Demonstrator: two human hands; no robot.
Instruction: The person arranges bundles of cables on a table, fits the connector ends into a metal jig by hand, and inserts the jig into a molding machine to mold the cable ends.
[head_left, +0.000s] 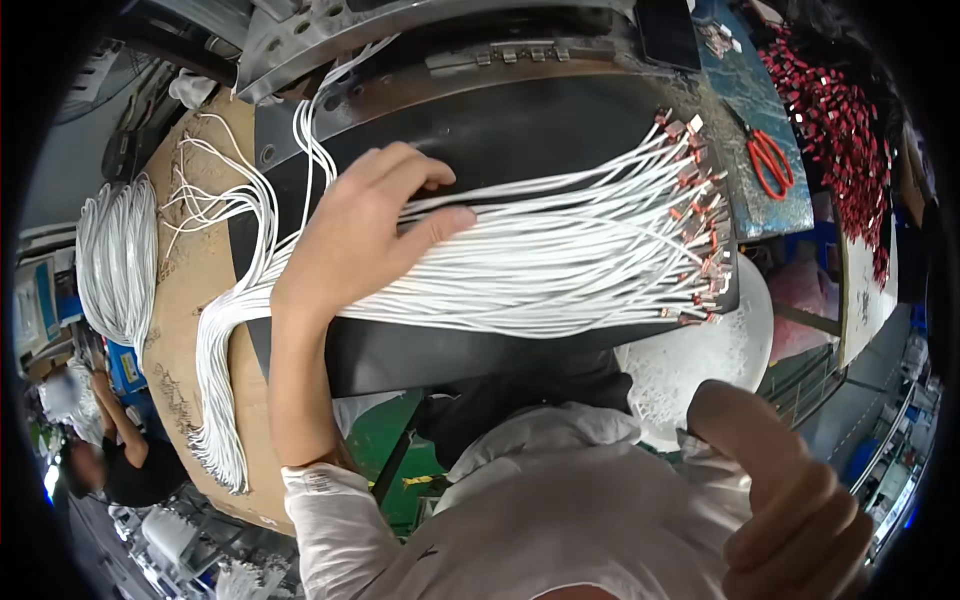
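A wide bundle of white cables (pixel 520 260) lies across a black board, with copper-coloured and white connector ends (pixel 700 230) fanned out at its right. Over the left part of the bundle is my left hand (pixel 365 225), palm down, its thumb spread away from bent fingers; nothing shows gripped in it. My right hand (pixel 800 525) is raised at the lower right, off the board and close to the camera. Its fingers are curled in, and whatever may be inside them is hidden.
A coiled white cable bundle (pixel 118 265) sits on the brown tabletop (pixel 180 340) at left. Metal equipment (pixel 420 65) runs along the back. Red-handled scissors (pixel 770 163) lie on a blue surface beside many red parts (pixel 835 130). Another person (pixel 135 465) is at far left.
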